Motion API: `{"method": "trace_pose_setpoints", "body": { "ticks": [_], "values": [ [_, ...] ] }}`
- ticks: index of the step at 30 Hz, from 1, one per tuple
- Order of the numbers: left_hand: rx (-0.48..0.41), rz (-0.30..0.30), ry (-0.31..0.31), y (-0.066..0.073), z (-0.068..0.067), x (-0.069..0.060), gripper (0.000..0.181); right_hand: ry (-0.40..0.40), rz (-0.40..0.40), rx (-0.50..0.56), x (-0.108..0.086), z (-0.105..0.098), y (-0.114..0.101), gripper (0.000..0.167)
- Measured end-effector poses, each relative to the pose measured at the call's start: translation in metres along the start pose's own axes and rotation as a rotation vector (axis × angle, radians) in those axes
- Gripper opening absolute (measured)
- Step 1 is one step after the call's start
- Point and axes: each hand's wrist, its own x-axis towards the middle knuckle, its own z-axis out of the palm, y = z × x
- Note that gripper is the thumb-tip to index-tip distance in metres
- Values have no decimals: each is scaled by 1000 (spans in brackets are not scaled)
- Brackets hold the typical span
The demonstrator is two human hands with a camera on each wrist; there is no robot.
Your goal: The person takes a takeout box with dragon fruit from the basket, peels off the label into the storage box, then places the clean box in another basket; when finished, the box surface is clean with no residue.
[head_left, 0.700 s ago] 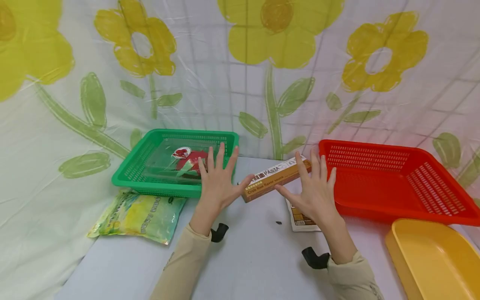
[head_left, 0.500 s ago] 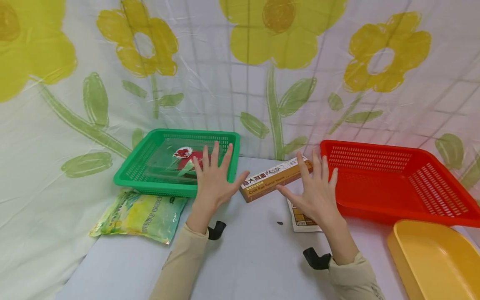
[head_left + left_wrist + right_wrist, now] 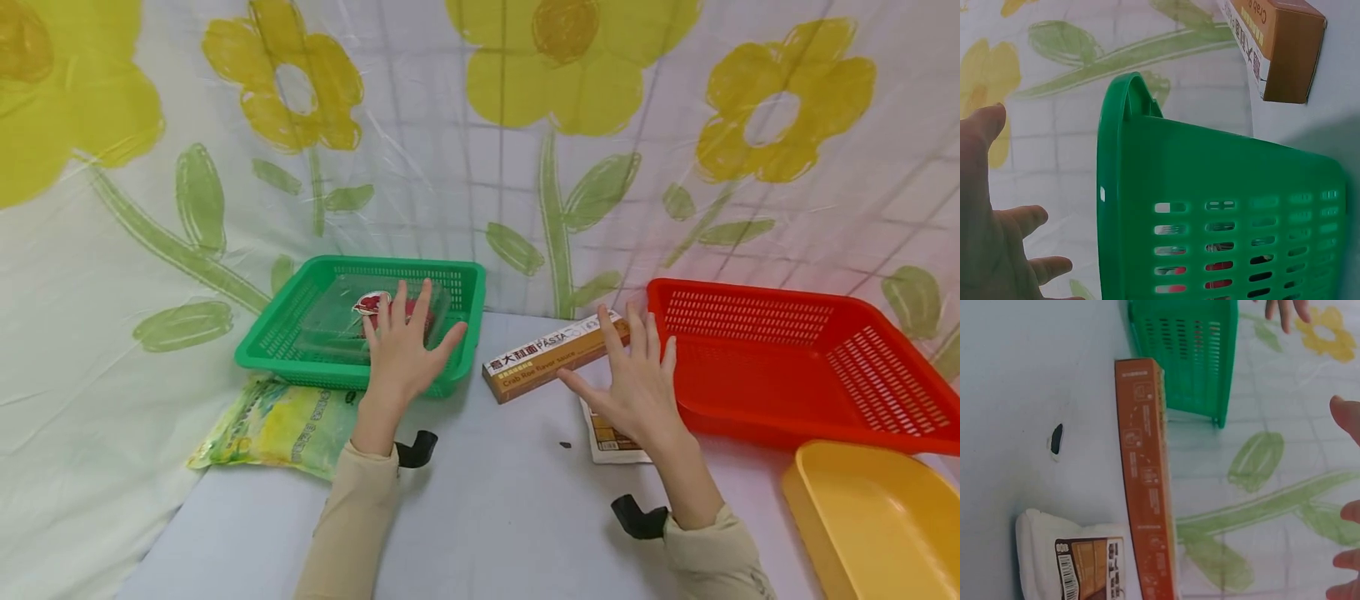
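My left hand (image 3: 401, 354), fingers spread, hovers over the front of the green basket (image 3: 296, 365). In the left wrist view a gap shows between the fingers and the basket's rim. Inside the basket lies a clear plastic container (image 3: 330, 312) with a round label and something red, partly covered by my hand. Spread fingers also mark my right hand (image 3: 637, 392), which hovers by the right end of a pasta box (image 3: 551, 358) and holds nothing. Below that hand is a white and brown packet (image 3: 1085, 569), mostly hidden in the head view.
A red basket (image 3: 750, 429) stands at the right, with a yellow bin (image 3: 806, 500) in front of it. The green-yellow bag (image 3: 285, 429) lies before the green basket. A small dark spot (image 3: 566, 445) marks the table. Behind hangs a flower-printed curtain (image 3: 420, 192).
My left hand has moved left, away from the pasta box and further over the green basket, its fingers still spread. The right hand has hardly moved. The head view has shifted slightly.
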Motion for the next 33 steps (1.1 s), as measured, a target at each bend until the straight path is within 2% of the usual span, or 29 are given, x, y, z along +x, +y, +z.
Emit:
{"method": "trace_pose_setpoints", "body": {
  "ticks": [5,16,20,25,29,33],
  "values": [
    [-52,-14,-6,-5,-5,1,88,-2,-3,20,3,2,0,101],
    [-69,-62,16,-21,-16,-1,85,-28,4,97,7,7,4,98],
    [-85,-84,22,-25,-21,0,84,-41,-32,171,8,14,1,93],
    [-89,-114,36,-34,-30,1,84,-77,-78,331,8,28,-14,84],
    [-101,-143,45,-42,-35,1,85,-80,-156,465,4,47,-30,75],
    [-109,-168,43,-50,-37,-2,85,-111,-257,511,-4,70,-46,69]
  ]
}}
